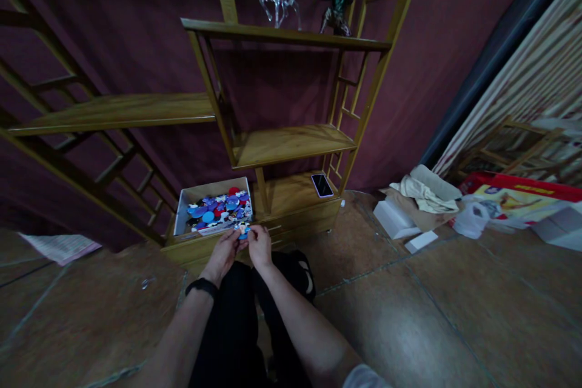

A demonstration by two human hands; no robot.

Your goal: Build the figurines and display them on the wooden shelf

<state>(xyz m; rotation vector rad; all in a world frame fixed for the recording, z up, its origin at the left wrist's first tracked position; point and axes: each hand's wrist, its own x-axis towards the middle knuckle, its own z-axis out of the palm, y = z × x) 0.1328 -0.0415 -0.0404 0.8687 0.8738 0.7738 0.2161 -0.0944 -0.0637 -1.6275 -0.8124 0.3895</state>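
Dim maroon wall (136, 24) behind, brown tiled floor (409, 315) below, and the person sits close to a wooden shelf (291, 145). Left hand (222, 254) and right hand (260, 245) meet in the middle, fingers (236, 240) of both pinched on a small blue-and-white piece (244, 231). Just beyond the fingertips sits a white box (182, 203), heaped with blue, red and white discs (218, 206). Further right of the fingers, a phone (322, 185) lies flat on the bottom board. Black wristband (202, 286) on the left wrist.
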